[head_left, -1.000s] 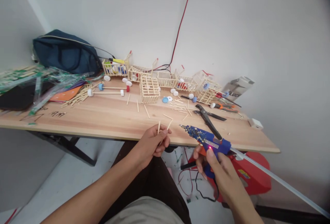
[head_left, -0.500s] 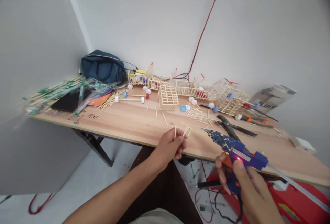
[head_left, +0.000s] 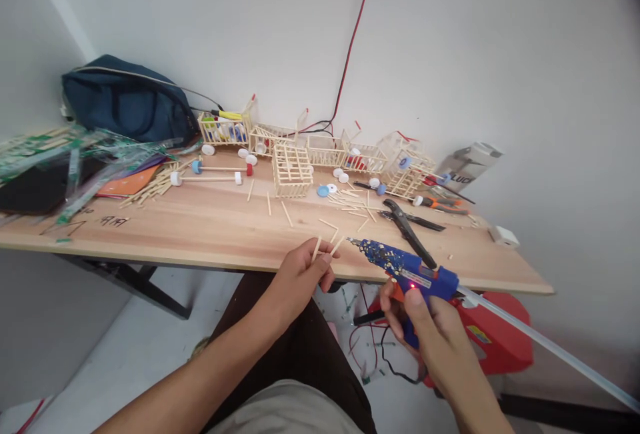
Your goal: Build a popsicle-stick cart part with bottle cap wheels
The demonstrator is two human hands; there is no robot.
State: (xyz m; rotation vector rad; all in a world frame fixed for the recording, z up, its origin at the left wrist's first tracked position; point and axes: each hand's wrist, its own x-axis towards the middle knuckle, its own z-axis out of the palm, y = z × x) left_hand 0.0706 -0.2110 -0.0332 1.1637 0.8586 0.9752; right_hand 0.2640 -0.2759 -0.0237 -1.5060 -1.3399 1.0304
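My left hand (head_left: 303, 274) is closed, pinching short wooden sticks (head_left: 337, 246) that point up and away between thumb and fingers. My right hand (head_left: 433, 327) wraps round the grip of a blue glue gun (head_left: 425, 273), whose red light is lit. Dried specks cover the gun's front, and a long clear glue stick (head_left: 530, 333) runs out of its back. The metal nozzle (head_left: 353, 241) is close to the upper end of one held stick; whether they touch I cannot tell. Just beyond my left hand, more thin sticks (head_left: 327, 223) lie on the table.
On the wooden table (head_left: 240, 237) stand a slatted stick box (head_left: 291, 171) and several small stick carts (head_left: 325, 151). Wheeled axles (head_left: 210, 179), black pliers (head_left: 407, 231), orange-handled pliers (head_left: 443, 204) and a blue bag (head_left: 133, 101) lie around them. A red case (head_left: 500, 334) is below, right.
The glue gun nozzle has come nearer the sticks in my left hand. One held stick now points toward the nozzle. My view has shifted to the right and closer to the table.
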